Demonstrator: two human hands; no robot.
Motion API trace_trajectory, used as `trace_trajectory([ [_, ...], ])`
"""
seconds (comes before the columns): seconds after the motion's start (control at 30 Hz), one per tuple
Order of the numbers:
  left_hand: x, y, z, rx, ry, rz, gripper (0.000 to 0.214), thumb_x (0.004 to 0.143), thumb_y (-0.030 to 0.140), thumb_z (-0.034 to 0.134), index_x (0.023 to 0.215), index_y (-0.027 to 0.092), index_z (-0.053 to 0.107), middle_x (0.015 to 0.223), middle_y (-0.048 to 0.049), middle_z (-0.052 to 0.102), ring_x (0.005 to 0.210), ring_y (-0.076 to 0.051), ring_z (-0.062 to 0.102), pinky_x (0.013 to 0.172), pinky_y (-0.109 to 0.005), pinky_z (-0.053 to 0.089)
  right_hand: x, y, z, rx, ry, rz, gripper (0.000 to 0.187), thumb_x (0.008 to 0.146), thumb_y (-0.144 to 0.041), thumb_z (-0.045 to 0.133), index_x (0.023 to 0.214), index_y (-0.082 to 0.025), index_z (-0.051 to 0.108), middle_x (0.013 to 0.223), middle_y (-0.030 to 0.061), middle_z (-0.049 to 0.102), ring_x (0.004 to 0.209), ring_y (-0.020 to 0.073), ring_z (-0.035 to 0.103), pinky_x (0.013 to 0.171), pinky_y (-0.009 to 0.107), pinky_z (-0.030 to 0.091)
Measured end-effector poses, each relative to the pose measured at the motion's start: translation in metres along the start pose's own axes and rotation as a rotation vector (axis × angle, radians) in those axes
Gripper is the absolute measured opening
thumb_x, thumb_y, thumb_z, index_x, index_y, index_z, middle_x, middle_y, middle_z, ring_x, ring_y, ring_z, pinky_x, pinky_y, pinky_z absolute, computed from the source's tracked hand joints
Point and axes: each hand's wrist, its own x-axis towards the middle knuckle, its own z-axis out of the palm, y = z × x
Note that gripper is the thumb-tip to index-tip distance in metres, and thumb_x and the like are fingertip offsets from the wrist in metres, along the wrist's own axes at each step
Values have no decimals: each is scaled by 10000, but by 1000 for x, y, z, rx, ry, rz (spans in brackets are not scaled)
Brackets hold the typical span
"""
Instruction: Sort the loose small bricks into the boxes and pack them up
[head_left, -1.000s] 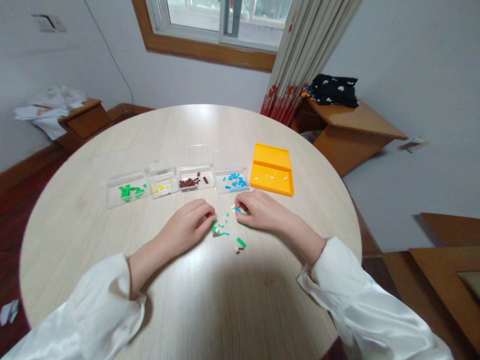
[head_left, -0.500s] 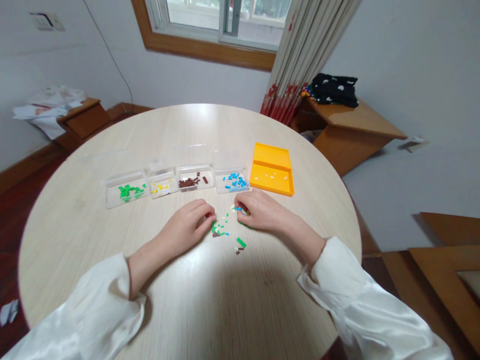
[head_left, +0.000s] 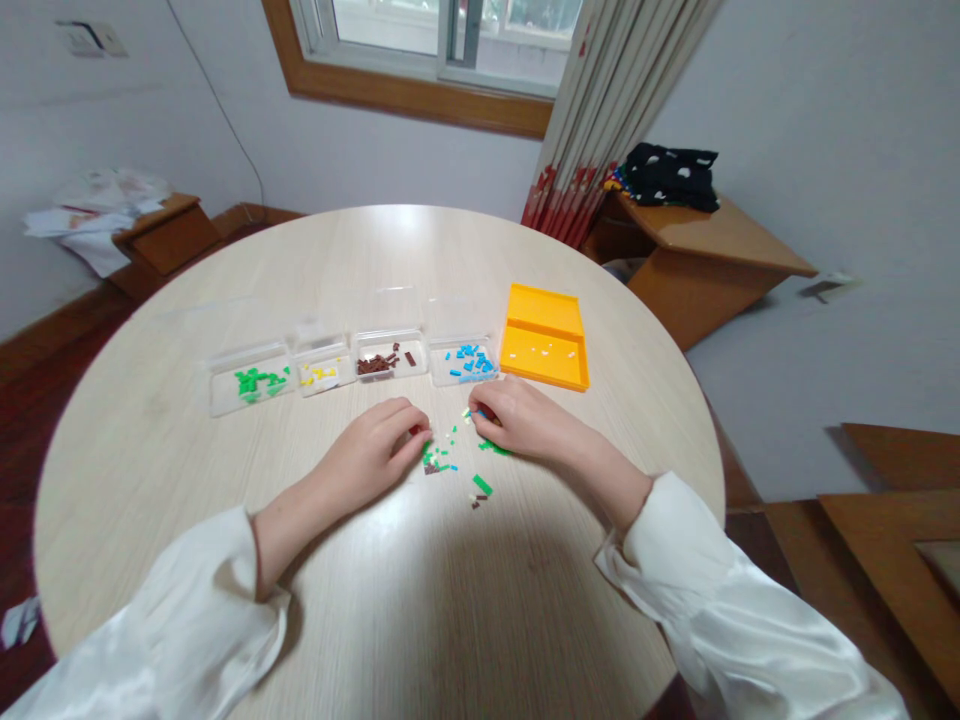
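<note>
Small building bricks lie scattered on the table between my hands: a mixed green, yellow and brown group [head_left: 435, 458], a long green brick [head_left: 482, 485] and small brown bricks [head_left: 480, 499]. My left hand [head_left: 382, 442] rests at the left of the mixed group with its fingers curled together; anything in them is hidden. My right hand [head_left: 517, 415] bends over loose pieces below the blue bricks' box, fingertips closed and pointing down. A bit of blue shows at those fingertips, but what they grip I cannot make out. Green bricks [head_left: 493, 447] lie under its palm.
Behind my hands stand clear boxes of green bricks [head_left: 259, 382], yellow bricks [head_left: 322, 374], brown bricks [head_left: 379, 362] and blue bricks [head_left: 472, 360]. Right of them an opened yellow case [head_left: 544, 309] holds a few white pieces. The round table's edge [head_left: 718, 470] curves by my right arm.
My right fingers have shifted slightly, so less blue shows at the fingertips and more green bricks show under the palm. My left hand stays where it was.
</note>
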Motion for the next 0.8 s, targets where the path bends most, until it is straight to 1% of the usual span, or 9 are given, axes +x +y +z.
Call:
trace_trajectory([
  [0.13, 0, 0, -1, -12, 1, -10, 153, 877, 235, 470, 799, 171, 585, 775, -30, 599, 725, -141, 539, 670, -262, 422, 0, 1, 1, -3, -7, -23, 163, 873, -105, 450, 804, -131, 595, 764, 72, 615, 717, 163, 502, 670, 264, 328],
  [0.23, 0, 0, 0, -13, 6, -13, 152, 877, 238, 474, 797, 170, 584, 777, -31, 600, 724, -141, 538, 671, -263, 422, -1, 3, 2, 9, -7, -36, 156, 885, -117, 447, 805, -138, 580, 766, 68, 608, 723, 165, 501, 673, 269, 330],
  [0.3, 0, 0, 0, -14, 6, -12, 152, 877, 238, 473, 795, 171, 583, 776, -30, 600, 724, -141, 539, 673, -263, 423, -2, 4, 2, 38, 17, -39, 136, 886, -123, 453, 817, -145, 568, 782, 66, 608, 739, 167, 504, 686, 272, 338],
  [0.37, 0, 0, 0, -12, 7, -8, 157, 880, 238, 470, 793, 171, 582, 774, -30, 599, 725, -141, 540, 676, -263, 425, -3, 5, 3, 82, 79, -38, 106, 890, -139, 460, 843, -151, 554, 811, 67, 610, 760, 169, 508, 706, 277, 352],
  [0.43, 0, 0, 0, -10, 6, -9, 163, 882, 243, 465, 794, 171, 583, 777, -31, 601, 728, -141, 540, 680, -265, 428, -3, 6, 3, 132, 170, -40, 89, 899, -160, 457, 870, -160, 541, 839, 67, 609, 779, 170, 511, 723, 281, 366],
  [0.63, 0, 2, -1, -34, 14, -31, 187, 872, 268, 470, 787, 168, 603, 769, -35, 612, 710, -138, 540, 674, -266, 432, -3, 4, 3, 218, 411, -81, 101, 915, -169, 426, 877, -175, 520, 853, 68, 594, 793, 170, 524, 714, 286, 394],
  [0.7, 1, 3, -1, -80, 31, -64, 192, 863, 280, 483, 778, 166, 612, 748, -31, 618, 683, -134, 540, 649, -258, 426, -3, 2, 4, 229, 462, -105, 107, 918, -173, 421, 880, -180, 521, 847, 67, 590, 795, 172, 528, 714, 293, 402],
  [0.8, 3, 7, -1, -222, 64, -148, 217, 855, 304, 488, 776, 163, 634, 723, -27, 644, 658, -131, 553, 622, -248, 428, -3, -6, 7, 224, 497, -177, 125, 928, -183, 411, 880, -184, 526, 823, 63, 589, 788, 173, 526, 717, 302, 413],
])
